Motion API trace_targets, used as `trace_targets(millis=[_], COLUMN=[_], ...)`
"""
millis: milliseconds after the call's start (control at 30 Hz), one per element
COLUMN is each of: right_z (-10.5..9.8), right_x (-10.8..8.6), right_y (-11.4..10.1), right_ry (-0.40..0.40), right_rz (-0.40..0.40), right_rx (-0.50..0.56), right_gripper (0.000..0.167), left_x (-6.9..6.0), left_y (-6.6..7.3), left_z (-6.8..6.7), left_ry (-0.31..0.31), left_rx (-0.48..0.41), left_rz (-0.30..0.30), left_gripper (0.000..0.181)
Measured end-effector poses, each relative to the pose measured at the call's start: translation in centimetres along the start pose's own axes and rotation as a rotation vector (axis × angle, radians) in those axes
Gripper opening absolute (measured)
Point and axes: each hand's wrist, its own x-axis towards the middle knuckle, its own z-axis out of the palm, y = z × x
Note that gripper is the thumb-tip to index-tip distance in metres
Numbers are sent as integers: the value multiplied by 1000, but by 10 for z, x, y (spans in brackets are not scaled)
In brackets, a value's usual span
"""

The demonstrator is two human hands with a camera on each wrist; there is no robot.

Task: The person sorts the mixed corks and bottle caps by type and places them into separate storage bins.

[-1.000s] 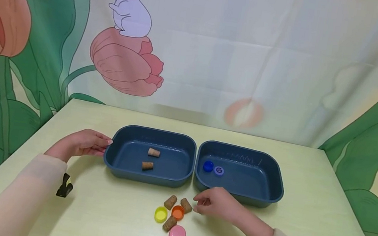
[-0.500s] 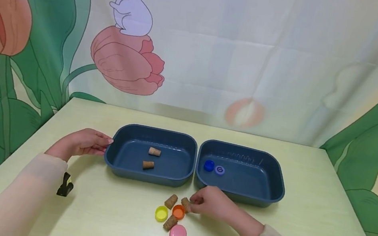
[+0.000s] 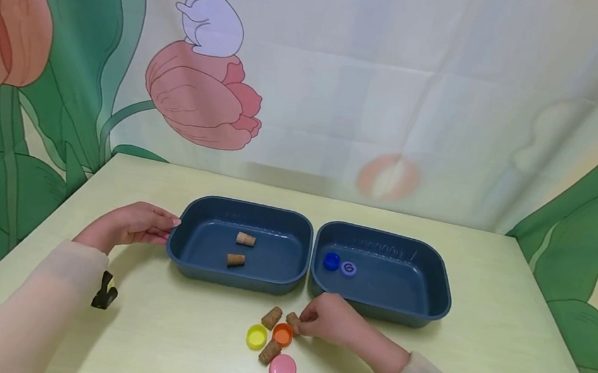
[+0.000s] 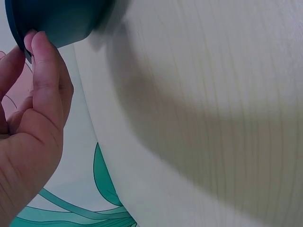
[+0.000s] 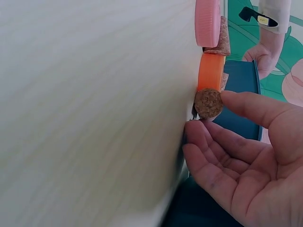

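My left hand [image 3: 138, 224] holds the near-left rim of the left dark blue tray [image 3: 240, 281], thumb and fingertips at its edge. Two corks, one lighter cork [image 3: 246, 239] and one browner cork [image 3: 236, 260], lie inside that tray. In front of the right tray, my right hand [image 3: 334, 321] pinches a cork [image 5: 208, 103] between thumb and fingers, still down at the table. Touching or very near that cork is an orange bottle cap [image 3: 282, 334]. Around it lie another cork [image 3: 271, 318], a third cork [image 3: 270, 352], a yellow cap [image 3: 257, 337] and a pink cap [image 3: 283, 370].
Close beside the left tray stands the right dark blue tray [image 3: 407, 313], holding a blue cap [image 3: 331, 261] and a purple cap [image 3: 348, 269]. The pale table [image 3: 167, 346] ends at a printed curtain [image 3: 316, 106] behind.
My right hand has moved left, from beside the nearest cork onto it, and its fingers have closed round it. The left hand has kept its place at the tray rim.
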Motion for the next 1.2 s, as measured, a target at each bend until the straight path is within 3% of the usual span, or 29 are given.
trace_targets(millis=[267, 633, 1000, 1200], right_z=[1, -12, -46, -71], right_x=[-2, -19, -36, -47], right_y=[0, -1, -1, -5], right_ry=[26, 52, 26, -11], right_rz=[33, 34, -52, -34], right_rx=[34, 66, -7, -49], right_gripper=[12, 19, 12, 11], left_x=[1, 0, -2, -1], left_y=[1, 1, 2, 2], left_z=[1, 0, 1, 1], left_ry=[4, 3, 0, -7], left_rx=[3, 14, -3, -4], left_rz=[0, -2, -1, 2], left_gripper=[48, 51, 49, 48])
